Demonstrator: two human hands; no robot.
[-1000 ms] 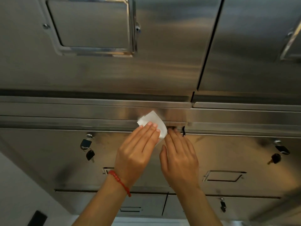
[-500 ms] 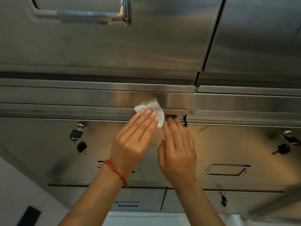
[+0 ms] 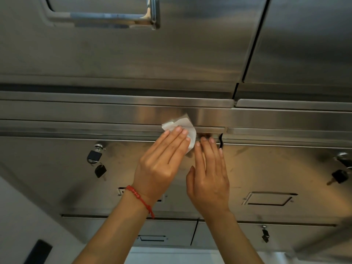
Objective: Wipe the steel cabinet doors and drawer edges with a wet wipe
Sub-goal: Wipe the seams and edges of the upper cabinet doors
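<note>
Fingers [image 3: 178,133] of the left hand [image 3: 162,164] lie straight and close together, pressing the white wet wipe [image 3: 182,128] flat on the steel drawer edge [image 3: 114,131]; just right, the right hand [image 3: 208,180] rests flat on the drawer front, holding nothing. I'd keep even pressure and sweep along the ledge, folding the wipe into its lip. Left hangs a padlock [image 3: 92,156] with a key; right, a black strap [image 3: 221,141] at the seam may snag the wipe.

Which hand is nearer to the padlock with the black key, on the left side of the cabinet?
Left. The left hand, pressing the wet wipe, lies just to the right of the padlock. The right hand is further right, beyond the left one.
</note>
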